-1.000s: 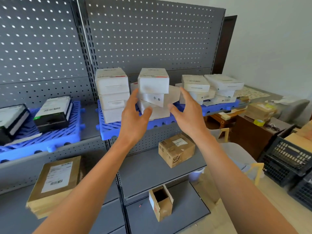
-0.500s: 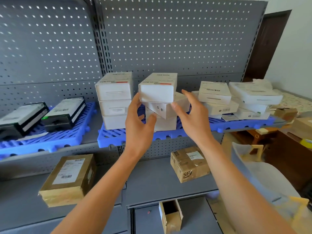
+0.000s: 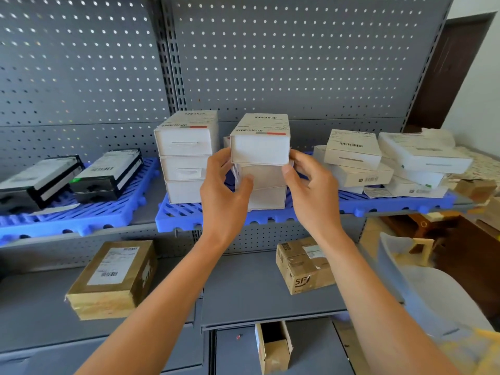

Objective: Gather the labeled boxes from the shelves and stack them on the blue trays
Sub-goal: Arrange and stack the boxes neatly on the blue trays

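both hands are up at the middle stack of three white boxes on the middle blue tray (image 3: pixel 186 216): the left hand (image 3: pixel 226 194) curls its fingers round the left side of the middle box (image 3: pixel 266 175), thumb on its front, and the right hand (image 3: pixel 311 190) pinches that box's right edge, fingertips just under the top box (image 3: pixel 259 143). the bottom box (image 3: pixel 267 198) of this stack is partly hidden behind the left hand. just left on the same tray stands a neat stack of three white boxes (image 3: pixel 186 155), and to the right two looser piles of flat white boxes (image 3: pixel 351 158) lean on each other, the far right ones running toward the frame edge. the left blue tray (image 3: pixel 81 216) holds two black boxes (image 3: pixel 107 173) with white labels, the leftmost cut off by the frame. on the grey shelf (image 3: pixel 243 288) below sit a flat brown parcel (image 3: pixel 113 277) to the left and a small brown carton (image 3: pixel 303 266) to the right. lower still, an open brown box (image 3: pixel 273 347) stands on end; what is inside is too dark to tell. label print is too blurred to read.
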A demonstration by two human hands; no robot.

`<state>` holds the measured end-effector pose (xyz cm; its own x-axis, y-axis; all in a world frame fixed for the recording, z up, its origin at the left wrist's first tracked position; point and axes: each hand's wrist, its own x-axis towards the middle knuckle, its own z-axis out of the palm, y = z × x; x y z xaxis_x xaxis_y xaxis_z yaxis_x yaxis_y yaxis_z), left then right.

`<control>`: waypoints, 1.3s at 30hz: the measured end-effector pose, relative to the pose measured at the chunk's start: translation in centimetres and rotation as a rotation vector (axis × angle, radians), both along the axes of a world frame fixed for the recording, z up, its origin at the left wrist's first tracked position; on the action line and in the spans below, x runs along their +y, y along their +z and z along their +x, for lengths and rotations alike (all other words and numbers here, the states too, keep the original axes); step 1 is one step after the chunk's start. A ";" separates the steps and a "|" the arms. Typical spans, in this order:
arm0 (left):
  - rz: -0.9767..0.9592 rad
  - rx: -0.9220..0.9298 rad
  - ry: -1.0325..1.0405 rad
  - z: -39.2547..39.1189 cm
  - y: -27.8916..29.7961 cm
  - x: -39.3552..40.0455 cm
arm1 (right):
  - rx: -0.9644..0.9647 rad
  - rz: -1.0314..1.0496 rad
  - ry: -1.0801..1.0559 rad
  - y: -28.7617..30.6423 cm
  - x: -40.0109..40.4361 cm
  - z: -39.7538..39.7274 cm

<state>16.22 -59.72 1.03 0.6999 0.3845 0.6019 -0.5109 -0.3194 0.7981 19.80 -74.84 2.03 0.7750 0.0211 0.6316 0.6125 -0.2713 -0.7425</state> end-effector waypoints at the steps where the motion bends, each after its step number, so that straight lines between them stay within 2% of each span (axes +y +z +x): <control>1: -0.007 0.003 0.006 0.1 0.1 0.1 | 0.003 0.011 0.002 0.0 0.0 0.0; 9: -0.019 -0.001 0.050 0.2 0.1 0.4 | -0.001 0.062 0.002 0.6 -0.2 0.3; 23: -0.007 0.063 -0.181 1.3 1.0 2.5 | 0.029 0.030 0.041 0.7 -0.3 1.1; 30: 0.013 0.102 -0.190 1.6 0.7 2.6 | 0.035 0.045 0.027 0.0 0.1 1.2; 39: 0.026 0.119 -0.172 0.9 -0.5 1.9 | 0.125 -0.093 0.046 -2.6 0.2 1.9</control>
